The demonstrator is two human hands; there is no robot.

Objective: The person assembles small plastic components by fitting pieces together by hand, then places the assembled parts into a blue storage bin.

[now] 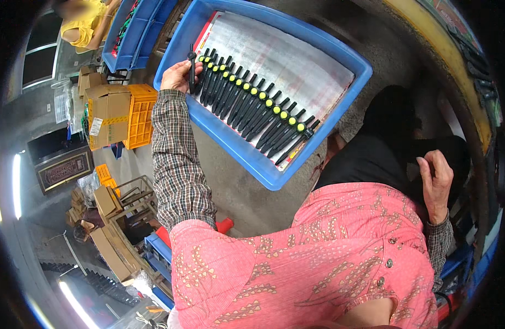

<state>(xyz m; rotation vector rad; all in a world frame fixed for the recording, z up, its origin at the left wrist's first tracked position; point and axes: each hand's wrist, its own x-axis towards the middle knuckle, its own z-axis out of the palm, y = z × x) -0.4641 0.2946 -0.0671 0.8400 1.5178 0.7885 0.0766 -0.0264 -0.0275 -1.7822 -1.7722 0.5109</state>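
Left hand (177,75) grips slim black handle (191,71) over blue plastic tray (230,143); right hand (437,185) loose.

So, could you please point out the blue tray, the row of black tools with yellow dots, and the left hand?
blue tray (230,143): head view, on its near rim.
row of black tools (252,112): head view, mid-row, on a handle.
left hand (177,75): head view, on the back of the hand.

Black handles with yellow-green buttons (252,107) lying in a row: roughly 16, overlapping so hard to tell | blue trays (230,140) showing: 2 | orange crates (138,118) sitting: 2 | cardboard boxes (107,112) standing: several
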